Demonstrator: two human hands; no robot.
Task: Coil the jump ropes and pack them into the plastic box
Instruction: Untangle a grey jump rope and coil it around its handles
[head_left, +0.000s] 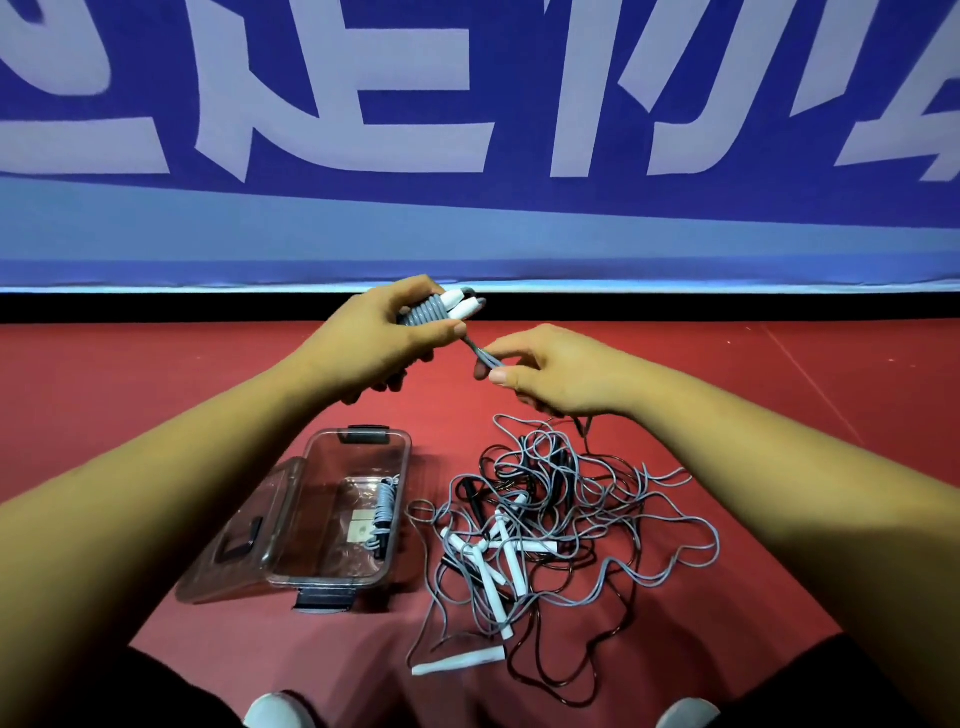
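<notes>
My left hand (379, 338) grips a coiled grey jump rope (441, 309) with two white handles, held up above the red floor. My right hand (550, 371) pinches the rope's loose grey end (480, 353) just below the bundle. The clear plastic box (358, 452) stands open on the floor below my left arm. One coiled grey rope (383, 512) lies inside it along the right wall. To the right of the box lies a tangled pile of jump ropes (561, 525), grey and black cords with white and black handles.
The box's clear lid (244, 535) hangs open to the left. A blue banner with white lettering (467, 130) stands behind, above a black strip. My knees and white shoes (275, 712) show at the bottom edge. Red floor (156, 374) surrounds everything.
</notes>
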